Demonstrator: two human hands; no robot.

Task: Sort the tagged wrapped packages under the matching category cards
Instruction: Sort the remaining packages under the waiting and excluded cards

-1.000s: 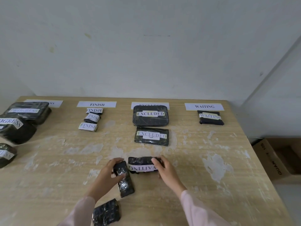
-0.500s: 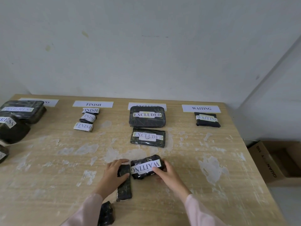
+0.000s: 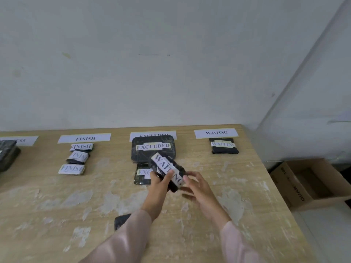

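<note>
A black wrapped package tagged WAITING point(image 3: 167, 168) is held tilted above the table, in front of the EXCLUDED column. My left hand point(image 3: 159, 185) grips it from below. My right hand point(image 3: 199, 188) is just right of it, fingers apart, fingertips at its near end. The WAITING card point(image 3: 216, 133) lies at the back right with one tagged package point(image 3: 225, 149) under it. Another untagged-looking black package point(image 3: 121, 220) lies on the table, partly hidden by my left sleeve.
The FINISH card point(image 3: 84, 138) has three small packages under it. The EXCLUDED card point(image 3: 136, 134) has a large package point(image 3: 144, 149) and a second one point(image 3: 141, 176), partly hidden. Dark packages point(image 3: 7, 154) sit at far left. A cardboard box point(image 3: 313, 183) stands beyond the wooden table's point(image 3: 57, 205) right edge.
The WAITING package has been lifted off the table and turned. My left hand left the small black package and took hold of the WAITING one; my right hand's grip has loosened.
</note>
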